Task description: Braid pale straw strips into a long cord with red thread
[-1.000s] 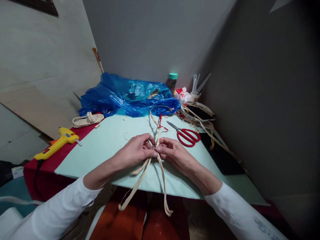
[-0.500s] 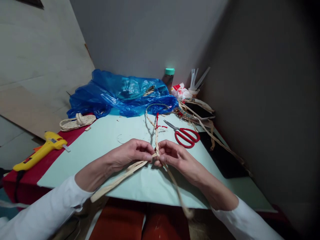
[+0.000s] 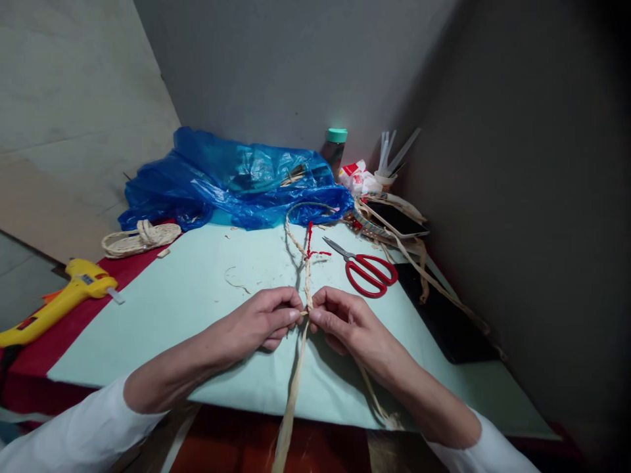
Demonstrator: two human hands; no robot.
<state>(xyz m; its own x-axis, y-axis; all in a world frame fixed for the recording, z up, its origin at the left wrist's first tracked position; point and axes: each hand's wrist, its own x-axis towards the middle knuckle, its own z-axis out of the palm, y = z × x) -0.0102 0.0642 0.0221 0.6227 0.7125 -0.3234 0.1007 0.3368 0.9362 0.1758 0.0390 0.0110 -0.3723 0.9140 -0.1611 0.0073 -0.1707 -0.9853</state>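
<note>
A pale straw braid runs away from me over a light green board, tied with a red thread near its far loop. My left hand and my right hand meet at the braid's near end, fingertips pinched on the straw strands. Loose flat strands hang from the pinch over the board's near edge; one trails under my right wrist.
Red-handled scissors lie right of the braid. A blue plastic bag fills the back, with a green-capped bottle and clutter beside it. A coiled straw piece and yellow glue gun rest at left. A dark wall stands at right.
The loose strands swung from the left side to hang straight down between my arms. Both hands stayed pinched at the braid's end, shifting slightly nearer to me.
</note>
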